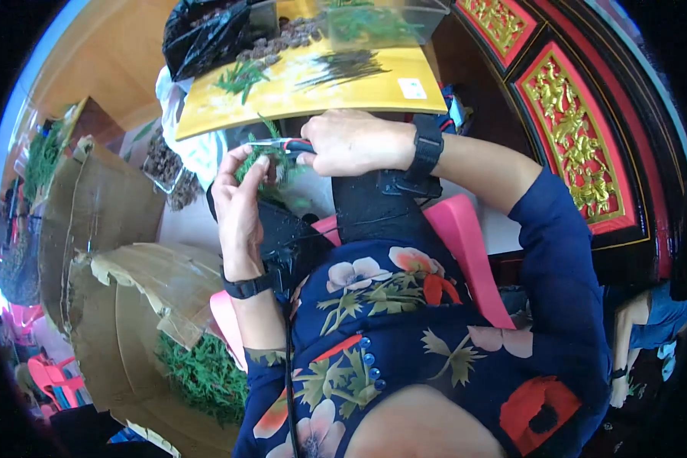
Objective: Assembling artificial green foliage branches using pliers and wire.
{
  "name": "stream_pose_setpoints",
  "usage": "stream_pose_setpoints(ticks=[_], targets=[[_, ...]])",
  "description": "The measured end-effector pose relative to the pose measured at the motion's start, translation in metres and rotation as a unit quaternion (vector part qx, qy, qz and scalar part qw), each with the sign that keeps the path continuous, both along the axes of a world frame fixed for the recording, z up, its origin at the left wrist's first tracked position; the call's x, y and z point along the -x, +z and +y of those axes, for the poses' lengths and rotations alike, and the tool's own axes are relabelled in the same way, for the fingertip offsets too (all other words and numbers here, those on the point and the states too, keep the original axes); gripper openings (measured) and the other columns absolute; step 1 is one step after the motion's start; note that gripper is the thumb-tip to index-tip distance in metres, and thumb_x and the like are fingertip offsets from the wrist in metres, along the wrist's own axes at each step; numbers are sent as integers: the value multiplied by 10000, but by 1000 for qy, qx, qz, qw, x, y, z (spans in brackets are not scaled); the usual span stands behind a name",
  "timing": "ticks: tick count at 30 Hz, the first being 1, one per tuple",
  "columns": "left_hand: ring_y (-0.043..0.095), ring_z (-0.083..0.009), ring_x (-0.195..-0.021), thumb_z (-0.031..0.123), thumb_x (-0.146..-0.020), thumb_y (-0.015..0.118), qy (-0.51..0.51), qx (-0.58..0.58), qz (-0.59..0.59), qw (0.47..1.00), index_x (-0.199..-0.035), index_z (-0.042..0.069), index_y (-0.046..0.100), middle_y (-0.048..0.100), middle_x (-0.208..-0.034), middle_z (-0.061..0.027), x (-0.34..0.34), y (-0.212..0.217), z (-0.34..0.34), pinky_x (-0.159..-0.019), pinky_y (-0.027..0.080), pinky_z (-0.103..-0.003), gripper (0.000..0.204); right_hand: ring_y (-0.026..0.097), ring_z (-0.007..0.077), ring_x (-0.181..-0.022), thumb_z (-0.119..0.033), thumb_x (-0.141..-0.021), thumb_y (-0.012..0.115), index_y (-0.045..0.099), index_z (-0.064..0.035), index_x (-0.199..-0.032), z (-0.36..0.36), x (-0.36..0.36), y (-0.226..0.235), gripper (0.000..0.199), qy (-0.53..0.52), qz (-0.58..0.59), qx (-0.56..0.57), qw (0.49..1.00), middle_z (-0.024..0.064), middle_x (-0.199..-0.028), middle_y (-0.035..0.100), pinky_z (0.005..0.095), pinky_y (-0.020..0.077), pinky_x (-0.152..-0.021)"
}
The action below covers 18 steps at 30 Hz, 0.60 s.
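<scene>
My left hand [237, 204] pinches a green artificial sprig [281, 169] between thumb and fingers, just below the near edge of a yellow tabletop [313, 107]. From the right, my right hand [351, 143] is closed around the handles of red-and-black pliers [298, 145]. Their metal jaws point left and meet the sprig close to my left fingertips. Whether the jaws grip anything there cannot be made out. Loose green sprigs [241, 79] and a bundle of thin dark stems or wires [343, 69] lie on the tabletop beyond my hands.
Brown pine cones [286, 37], a black plastic bag [204, 42] and a clear bin [427, 21] stand toward the table's back. At left, a torn cardboard box [99, 206] holds greenery [202, 374]. A pink chair [469, 244] surrounds me; a carved panel [572, 137] stands right.
</scene>
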State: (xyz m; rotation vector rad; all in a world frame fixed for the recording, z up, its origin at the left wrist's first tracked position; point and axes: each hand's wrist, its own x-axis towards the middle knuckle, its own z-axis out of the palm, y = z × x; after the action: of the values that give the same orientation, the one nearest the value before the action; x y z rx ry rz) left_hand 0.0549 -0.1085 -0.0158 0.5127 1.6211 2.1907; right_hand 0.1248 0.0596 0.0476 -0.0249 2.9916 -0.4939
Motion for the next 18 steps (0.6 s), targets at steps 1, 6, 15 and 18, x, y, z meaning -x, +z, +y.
stream_pose_setpoints(ticks=[1, 6, 15, 18], targets=[[496, -69, -683, 70, -810, 620, -5, -6, 4, 1000, -1000, 3, 556, 575, -799, -6, 0, -1, 2, -641, 403, -201, 212, 602, 398, -796, -261, -807, 575, 625, 42, -831, 2, -1, 0, 307, -3, 5, 5, 1000, 248, -789, 619, 449, 462, -754], [520, -85, -699, 54, -814, 618, 15, 41, 75, 996, -1029, 0, 527, 573, -798, -22, -1, -1, 2, -649, 429, -215, 240, 601, 396, -796, -262, -805, 577, 625, 39, -836, -1, -2, 7, 307, -15, 1, -8, 1000, 243, -787, 620, 445, 462, -738], [568, -170, -810, 55, -808, 623, 71, 152, 186, 968, -1091, -20, 498, 586, -889, -69, -4, -7, 5, -715, 468, -277, 319, 600, 389, -825, -274, -803, 576, 624, 35, -856, -1, 4, 9, 316, -21, -21, 5, 1000, 241, -801, 621, 443, 459, -738], [556, -198, -906, 82, -801, 642, 123, 179, 270, 938, -1125, -20, 485, 567, -992, -105, -3, -6, 9, -755, 469, -292, 374, 595, 392, -840, -287, -807, 563, 621, 38, -854, 7, 9, 4, 333, -36, -37, 23, 998, 250, -809, 618, 448, 453, -751]])
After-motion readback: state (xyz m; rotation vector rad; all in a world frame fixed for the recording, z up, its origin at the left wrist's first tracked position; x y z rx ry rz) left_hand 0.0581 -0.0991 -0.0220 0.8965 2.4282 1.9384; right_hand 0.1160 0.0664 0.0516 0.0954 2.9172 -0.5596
